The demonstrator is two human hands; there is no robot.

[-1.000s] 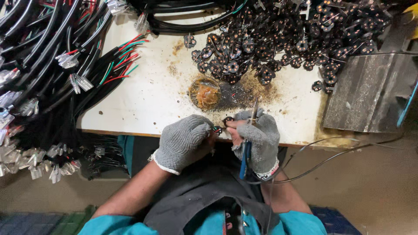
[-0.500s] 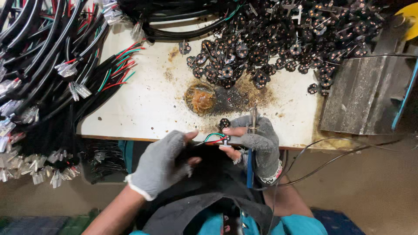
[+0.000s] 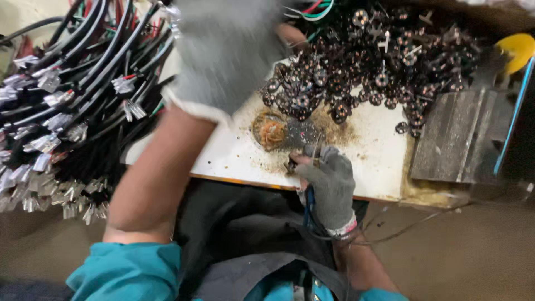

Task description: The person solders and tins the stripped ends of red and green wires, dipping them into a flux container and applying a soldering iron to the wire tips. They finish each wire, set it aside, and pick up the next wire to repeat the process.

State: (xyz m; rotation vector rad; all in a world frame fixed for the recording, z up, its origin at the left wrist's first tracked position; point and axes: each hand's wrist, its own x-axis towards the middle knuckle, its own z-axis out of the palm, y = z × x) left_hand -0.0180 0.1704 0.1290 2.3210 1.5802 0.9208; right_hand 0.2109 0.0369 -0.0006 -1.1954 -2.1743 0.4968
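we see two hands, both in grey knit gloves. the right hand (image 3: 329,187) sits at lower centre of the frame, at the near edge of the table (image 3: 368,150). its fingers are curled together, thumb and forefinger pinching one small dark part (image 3: 291,165) against the table edge; the part is too small to make out further. a thin metal rod (image 3: 315,149) rises from the fist, and one blue handle (image 3: 308,202) shows below the palm. the glove is fingerless at the tips, with a pink-and-white band at the wrist.

the left hand (image 3: 225,53) is raised at upper centre of the frame, heavily blurred, above the table; we cannot tell whether it is spread or closed, nor whether it holds anything. its bare forearm runs down to a teal sleeve (image 3: 128,270) at lower left.

just above the right hand lies one round pad (image 3: 271,131), a rust-orange tangle like coiled wire wool, ringed by brown crumbs and stains on the white tabletop. beyond it, across the upper right of the frame, is a heap of parts (image 3: 379,72), too many to count: small dark round pieces with pale centres and short metal prongs.

at right lies one flat grey slab (image 3: 454,139), scuffed and streaked, and one yellow rounded object (image 3: 515,47) shows at upper right. the left of the frame is filled by a bundle of cables (image 3: 67,111), black sheaths with red and green cores and silvery flat terminals, uncountable. one dark apron (image 3: 245,239) covers the lap at bottom centre.
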